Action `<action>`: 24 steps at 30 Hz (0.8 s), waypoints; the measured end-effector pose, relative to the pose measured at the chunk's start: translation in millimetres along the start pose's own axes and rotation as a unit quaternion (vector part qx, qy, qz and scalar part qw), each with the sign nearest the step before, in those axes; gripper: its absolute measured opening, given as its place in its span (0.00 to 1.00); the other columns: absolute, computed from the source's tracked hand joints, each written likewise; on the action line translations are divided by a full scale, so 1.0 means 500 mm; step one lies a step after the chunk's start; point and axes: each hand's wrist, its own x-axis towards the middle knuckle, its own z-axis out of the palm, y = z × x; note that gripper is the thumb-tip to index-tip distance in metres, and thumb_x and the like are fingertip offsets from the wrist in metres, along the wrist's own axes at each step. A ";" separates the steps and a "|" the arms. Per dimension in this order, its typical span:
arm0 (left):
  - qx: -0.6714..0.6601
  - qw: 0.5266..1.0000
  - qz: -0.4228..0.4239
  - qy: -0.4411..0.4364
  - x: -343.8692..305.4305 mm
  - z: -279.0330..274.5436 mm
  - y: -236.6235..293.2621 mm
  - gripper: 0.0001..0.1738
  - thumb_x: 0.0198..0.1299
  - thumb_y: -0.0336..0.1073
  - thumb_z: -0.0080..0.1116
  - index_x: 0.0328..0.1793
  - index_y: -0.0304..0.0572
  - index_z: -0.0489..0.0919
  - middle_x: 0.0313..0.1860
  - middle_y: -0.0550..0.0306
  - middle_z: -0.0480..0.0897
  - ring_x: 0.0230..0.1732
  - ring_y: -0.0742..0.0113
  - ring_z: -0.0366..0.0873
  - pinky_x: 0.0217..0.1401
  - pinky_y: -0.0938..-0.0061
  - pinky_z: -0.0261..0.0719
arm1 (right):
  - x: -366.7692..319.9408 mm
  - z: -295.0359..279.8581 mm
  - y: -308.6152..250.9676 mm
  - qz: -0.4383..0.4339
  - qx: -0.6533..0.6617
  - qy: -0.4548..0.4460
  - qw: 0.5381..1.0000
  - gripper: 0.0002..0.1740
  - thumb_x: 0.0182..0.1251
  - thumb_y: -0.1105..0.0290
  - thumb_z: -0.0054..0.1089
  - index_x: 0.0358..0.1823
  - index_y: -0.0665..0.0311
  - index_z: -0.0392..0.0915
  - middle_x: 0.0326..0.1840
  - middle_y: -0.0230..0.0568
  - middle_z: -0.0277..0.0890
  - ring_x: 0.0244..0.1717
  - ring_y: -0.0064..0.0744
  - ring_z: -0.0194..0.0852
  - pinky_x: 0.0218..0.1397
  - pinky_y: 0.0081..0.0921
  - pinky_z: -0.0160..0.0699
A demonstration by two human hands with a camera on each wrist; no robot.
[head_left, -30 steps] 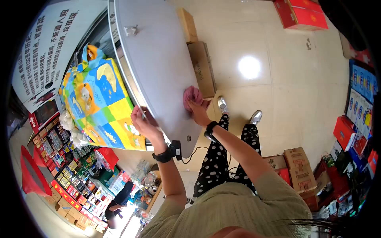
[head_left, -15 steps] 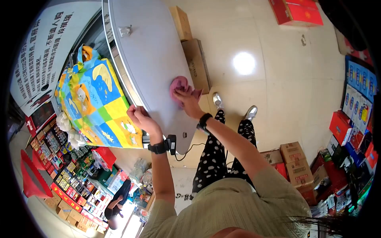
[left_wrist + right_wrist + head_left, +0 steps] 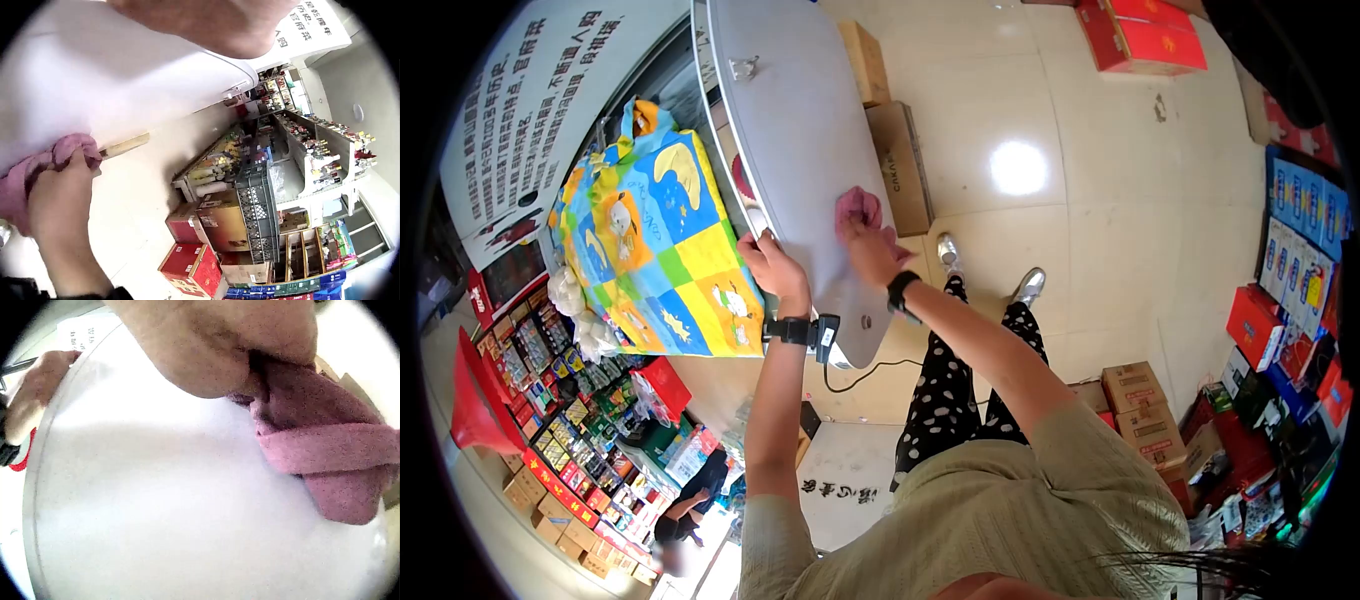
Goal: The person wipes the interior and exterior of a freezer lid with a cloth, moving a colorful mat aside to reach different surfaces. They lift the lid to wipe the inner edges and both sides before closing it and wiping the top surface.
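Observation:
A crumpled pink cloth lies on the pale grey tabletop, near its right side. My right hand grips the cloth and holds it against the surface. In the right wrist view, folds of the cloth hang out past the hand. At the opposite long edge is my left hand, its fingers bent right at the rim; I cannot tell whether they grip it. The left wrist view shows only the base of that left hand, over the pale top.
A blue and yellow cartoon-print bag stands close beside the left edge. A small clear object sits at the tabletop's far end. Cardboard boxes stand on the floor along the right side. A black cable runs below the near end.
The right hand has moved the cloth leftward and slightly toward the far end, with little movement in the last half second. The left hand has shifted a little farther up along the edge.

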 end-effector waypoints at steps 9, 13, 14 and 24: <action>0.089 0.996 0.007 -0.011 0.012 0.005 -0.006 0.24 0.70 0.54 0.46 0.53 0.40 0.76 0.47 0.41 0.83 0.48 0.40 0.79 0.54 0.52 0.72 | -0.087 -0.020 -0.066 -0.072 0.042 0.047 0.995 0.36 0.57 0.81 0.53 0.71 0.76 0.65 0.70 0.64 0.70 0.65 0.59 0.75 0.68 0.44 0.73; 0.092 0.995 0.028 0.002 0.022 0.010 -0.020 0.24 0.71 0.54 0.45 0.50 0.39 0.76 0.47 0.39 0.83 0.48 0.37 0.79 0.54 0.50 0.71 | -0.065 -0.014 -0.054 -0.072 0.121 0.069 0.988 0.41 0.51 0.86 0.58 0.73 0.76 0.63 0.73 0.65 0.67 0.66 0.60 0.73 0.69 0.44 0.72; 0.112 0.993 0.033 -0.003 0.008 0.002 0.012 0.26 0.71 0.55 0.42 0.51 0.38 0.77 0.48 0.37 0.83 0.49 0.35 0.79 0.55 0.49 0.71 | -0.058 -0.067 -0.077 -0.049 0.173 0.018 0.984 0.36 0.60 0.83 0.47 0.74 0.73 0.62 0.74 0.61 0.65 0.68 0.60 0.72 0.68 0.41 0.74; 0.116 0.993 0.026 -0.003 0.013 0.008 0.016 0.30 0.72 0.59 0.40 0.53 0.39 0.79 0.52 0.38 0.84 0.53 0.35 0.79 0.57 0.49 0.72 | -0.164 -0.078 -0.113 -0.202 0.167 0.051 0.964 0.43 0.55 0.90 0.53 0.77 0.65 0.63 0.79 0.53 0.60 0.74 0.51 0.66 0.74 0.36 0.68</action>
